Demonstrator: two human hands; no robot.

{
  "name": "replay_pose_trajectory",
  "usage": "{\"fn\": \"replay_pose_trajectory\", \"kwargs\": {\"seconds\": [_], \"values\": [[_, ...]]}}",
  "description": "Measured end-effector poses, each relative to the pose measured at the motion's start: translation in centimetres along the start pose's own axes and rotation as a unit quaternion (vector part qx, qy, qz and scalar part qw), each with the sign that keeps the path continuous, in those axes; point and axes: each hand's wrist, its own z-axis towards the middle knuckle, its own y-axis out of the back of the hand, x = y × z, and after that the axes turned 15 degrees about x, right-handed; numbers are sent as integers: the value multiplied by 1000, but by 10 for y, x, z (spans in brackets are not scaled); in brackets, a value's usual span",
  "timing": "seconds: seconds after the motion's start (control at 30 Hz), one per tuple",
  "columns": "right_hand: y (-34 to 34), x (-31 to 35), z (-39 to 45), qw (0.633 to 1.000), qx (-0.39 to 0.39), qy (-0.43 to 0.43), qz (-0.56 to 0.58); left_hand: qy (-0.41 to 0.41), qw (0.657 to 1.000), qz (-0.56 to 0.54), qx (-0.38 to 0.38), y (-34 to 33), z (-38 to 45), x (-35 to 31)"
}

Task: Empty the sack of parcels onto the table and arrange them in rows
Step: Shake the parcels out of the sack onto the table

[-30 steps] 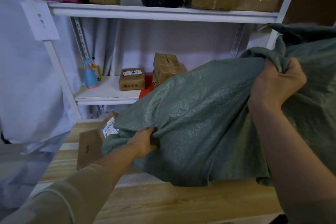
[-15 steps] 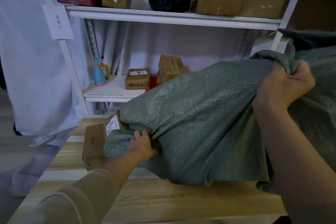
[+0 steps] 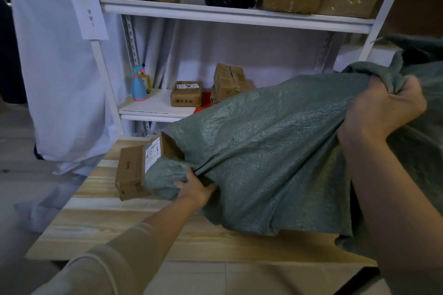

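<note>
Lying on its side across wooden table (image 3: 100, 225): large green woven sack (image 3: 271, 151), mouth toward left. Behind: white shelf (image 3: 155, 109) with brown boxes. Protruding from sack mouth, resting on table: brown cardboard parcel (image 3: 134, 172) with white label. Right hand (image 3: 383, 108) grip closed on bunched fabric at raised end. Left hand (image 3: 195, 187) grip closed on fabric fold at mouth, just beside parcel

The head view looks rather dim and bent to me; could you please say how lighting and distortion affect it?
Head view: dim, bluish light, no glare; wide-angle bending bows the shelf rail and table edges; the sack weave and the parcel label show, but its print is unreadable.
</note>
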Motion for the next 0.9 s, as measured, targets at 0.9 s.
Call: {"fn": "replay_pose_trajectory", "kwargs": {"seconds": [0.9], "values": [[-5,35,-20,994,-68,-5,-87,34,925,-355,130,-19,7,-8]]}}
